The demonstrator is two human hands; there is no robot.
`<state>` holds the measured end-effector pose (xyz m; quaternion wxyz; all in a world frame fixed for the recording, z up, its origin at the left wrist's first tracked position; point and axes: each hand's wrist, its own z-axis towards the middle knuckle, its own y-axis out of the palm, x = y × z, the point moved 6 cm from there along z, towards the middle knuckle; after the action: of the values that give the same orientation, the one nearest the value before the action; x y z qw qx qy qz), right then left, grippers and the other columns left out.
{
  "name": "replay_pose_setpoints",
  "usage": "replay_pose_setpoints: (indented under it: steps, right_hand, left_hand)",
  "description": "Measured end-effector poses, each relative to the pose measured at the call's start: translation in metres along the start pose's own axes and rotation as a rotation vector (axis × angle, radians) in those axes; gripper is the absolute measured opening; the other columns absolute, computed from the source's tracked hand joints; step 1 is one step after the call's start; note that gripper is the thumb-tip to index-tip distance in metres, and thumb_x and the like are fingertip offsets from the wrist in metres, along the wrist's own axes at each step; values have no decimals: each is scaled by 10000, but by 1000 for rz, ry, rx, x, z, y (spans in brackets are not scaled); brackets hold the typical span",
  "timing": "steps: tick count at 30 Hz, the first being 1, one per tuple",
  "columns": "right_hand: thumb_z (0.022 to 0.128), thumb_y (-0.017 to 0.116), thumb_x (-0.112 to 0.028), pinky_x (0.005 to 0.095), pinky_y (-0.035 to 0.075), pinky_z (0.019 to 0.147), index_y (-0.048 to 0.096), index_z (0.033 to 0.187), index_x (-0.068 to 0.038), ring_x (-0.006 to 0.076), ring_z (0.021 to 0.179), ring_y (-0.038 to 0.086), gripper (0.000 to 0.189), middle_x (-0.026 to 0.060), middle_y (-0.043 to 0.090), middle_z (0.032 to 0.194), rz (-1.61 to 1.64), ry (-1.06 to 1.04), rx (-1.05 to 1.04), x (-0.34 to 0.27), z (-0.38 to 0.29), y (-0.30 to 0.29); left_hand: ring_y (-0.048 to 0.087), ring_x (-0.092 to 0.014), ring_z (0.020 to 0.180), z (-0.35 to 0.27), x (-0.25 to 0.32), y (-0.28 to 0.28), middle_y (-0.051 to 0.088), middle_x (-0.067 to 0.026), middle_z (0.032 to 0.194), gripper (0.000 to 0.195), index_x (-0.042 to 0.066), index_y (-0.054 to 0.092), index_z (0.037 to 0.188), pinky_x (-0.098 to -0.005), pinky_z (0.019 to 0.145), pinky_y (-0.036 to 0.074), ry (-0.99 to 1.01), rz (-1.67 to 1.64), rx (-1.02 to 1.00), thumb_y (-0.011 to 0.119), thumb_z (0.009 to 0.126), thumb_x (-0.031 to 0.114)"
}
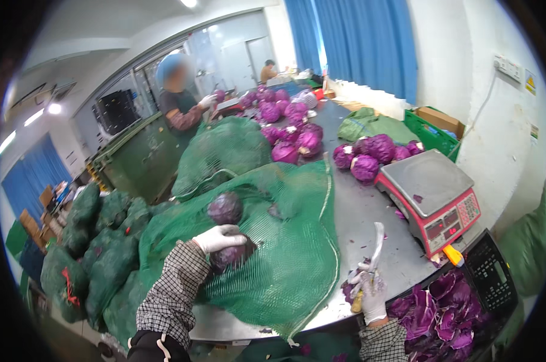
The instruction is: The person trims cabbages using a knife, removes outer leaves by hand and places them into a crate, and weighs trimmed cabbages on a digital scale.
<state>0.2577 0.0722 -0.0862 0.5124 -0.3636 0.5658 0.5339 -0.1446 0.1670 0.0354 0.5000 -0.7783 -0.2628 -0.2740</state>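
Observation:
My left hand (219,238), in a white glove, is wrapped over a dark red cabbage (232,257) on top of a green mesh sack (291,235). Just beyond it a second red cabbage (225,208) rests on the mesh. At the table's near edge, my gloved right hand (372,292) grips a knife (378,244) with a curved blade pointing up and away. Its yellowish handle shows below the fingers. Dark purple leaf scraps (349,289) lie against this hand.
Trimmed cabbages (365,167) sit beside a red weighing scale (431,194); more (295,131) are piled farther back. A black crate (435,312) of purple leaves stands at right. Filled mesh sacks (110,258) and a green bin (137,154) are at left, near a co-worker (178,99).

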Motion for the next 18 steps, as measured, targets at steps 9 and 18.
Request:
replay_pose_setpoints:
  steps: [9,18]
  right_hand:
    - [966,553,-158,219,448,456,555,1192,-17,83,518,538,266,56,608,751,-66,-7,-25,-3,0,0]
    - [963,542,-101,241,489,566,536,1190,-7,102,624,585,246,66,646,834,-357,-262,-169,-75,-57,55]
  left_hand:
    - [463,-348,1244,-140,-9,29,468,-257,1318,831,-33,436,1335,-425,1058,375,342,135,501,769,707,397]
    - [403,-442,1287,-149,74,125,400,-328,1364,951,-51,429,1339,-492,1091,297,844,354,516,801,642,479]
